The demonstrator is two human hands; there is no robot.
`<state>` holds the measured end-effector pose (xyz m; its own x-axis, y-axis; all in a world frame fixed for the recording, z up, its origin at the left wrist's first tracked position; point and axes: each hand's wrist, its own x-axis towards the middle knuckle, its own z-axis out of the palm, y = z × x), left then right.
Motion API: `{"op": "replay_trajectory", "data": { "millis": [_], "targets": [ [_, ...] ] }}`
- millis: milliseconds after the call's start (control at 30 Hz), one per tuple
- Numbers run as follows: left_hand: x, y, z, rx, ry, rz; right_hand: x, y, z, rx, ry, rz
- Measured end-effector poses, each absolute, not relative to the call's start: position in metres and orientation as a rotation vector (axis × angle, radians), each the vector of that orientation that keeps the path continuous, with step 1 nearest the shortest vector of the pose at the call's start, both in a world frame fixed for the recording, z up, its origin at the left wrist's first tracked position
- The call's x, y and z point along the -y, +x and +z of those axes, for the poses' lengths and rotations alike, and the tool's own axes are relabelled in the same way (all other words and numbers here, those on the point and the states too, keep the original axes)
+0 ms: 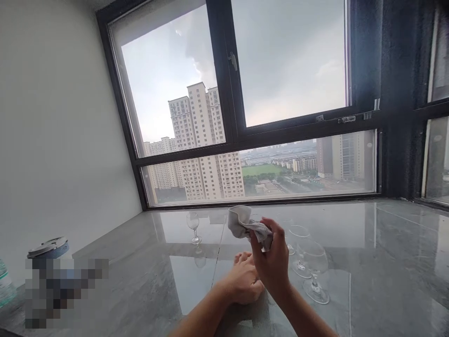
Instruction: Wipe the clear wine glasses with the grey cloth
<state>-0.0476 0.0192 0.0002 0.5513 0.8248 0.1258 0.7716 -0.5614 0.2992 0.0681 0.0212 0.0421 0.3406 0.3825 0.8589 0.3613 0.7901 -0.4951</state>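
Observation:
My right hand (pixel 275 262) is closed around a bunched grey cloth (pixel 242 222), holding it up above the grey tiled ledge. Just below and to the left is my left hand (pixel 243 278), its fingers curled in; whatever they may hold is hidden. A clear stemmed glass (pixel 315 267) stands upright to the right of my right hand. Behind it is another stemmed glass (pixel 300 248), with more glass partly hidden by my right hand. Farther off to the left, one stemmed glass (pixel 192 224) stands alone on the ledge.
A glossy grey tiled ledge (pixel 133 262) runs up to a dark-framed window (pixel 220 93). On the left are a lidded container (pixel 49 248), partly behind a pixelated patch, and a clear bottle (pixel 5 283) at the picture's edge. A white wall (pixel 59 117) rises on the left.

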Motion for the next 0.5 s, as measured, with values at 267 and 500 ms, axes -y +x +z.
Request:
{"op": "replay_trajectory", "data": {
  "millis": [267, 500],
  "targets": [
    [-0.021, -0.056, 0.008, -1.641, 2.538, 0.382, -0.026, 0.064, 0.035, 1.295, -0.734, 0.049],
    [-0.034, -0.124, 0.017, -2.211, 2.095, 0.28, -0.029, 0.067, 0.033, 1.271, -0.79, 0.082]
  ]
}}
